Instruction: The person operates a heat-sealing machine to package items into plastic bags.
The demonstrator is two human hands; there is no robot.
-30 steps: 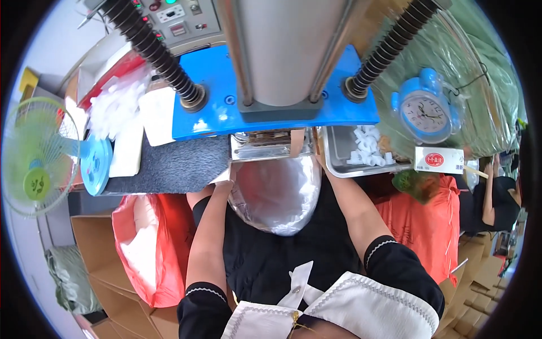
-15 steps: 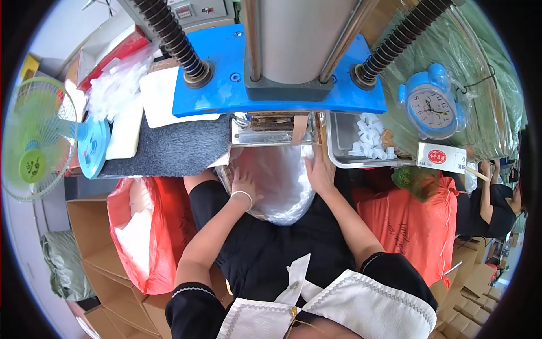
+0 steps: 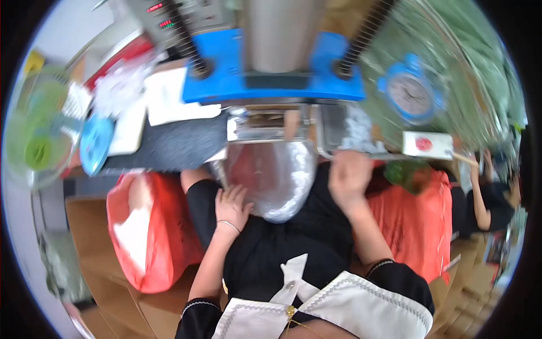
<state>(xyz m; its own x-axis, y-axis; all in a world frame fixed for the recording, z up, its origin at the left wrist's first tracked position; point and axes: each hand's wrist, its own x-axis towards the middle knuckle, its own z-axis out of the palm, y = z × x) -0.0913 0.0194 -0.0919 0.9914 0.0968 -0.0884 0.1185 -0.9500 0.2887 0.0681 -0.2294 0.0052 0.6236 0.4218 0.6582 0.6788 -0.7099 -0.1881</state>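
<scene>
A shiny oval sheet or lining with a crinkled silver rim (image 3: 302, 189) lies over my lap, its far end under the press. My left hand (image 3: 230, 208) rests at its near left edge, fingers stretched and apart, gripping nothing I can see. My right hand (image 3: 351, 178) is at the front edge of the metal tray (image 3: 330, 127), off the oval piece; motion blurs its fingers. In that tray lie several small white plastic pieces (image 3: 361, 131). Straight ahead stands the press, with its blue plate (image 3: 220, 85) above a metal block (image 3: 265, 121).
A dark mat (image 3: 180, 144) and white sheets lie left, beside a green fan (image 3: 38, 152). Right are a blue alarm clock (image 3: 411, 93) and a white box (image 3: 427, 144). Red bags (image 3: 169, 237) flank my legs, with cardboard boxes (image 3: 93, 226) left. Another person (image 3: 490, 206) is far right.
My right hand has left the oval piece and moved right to the tray's front edge. My left hand has slid back toward the near left edge. The view has shifted slightly.
</scene>
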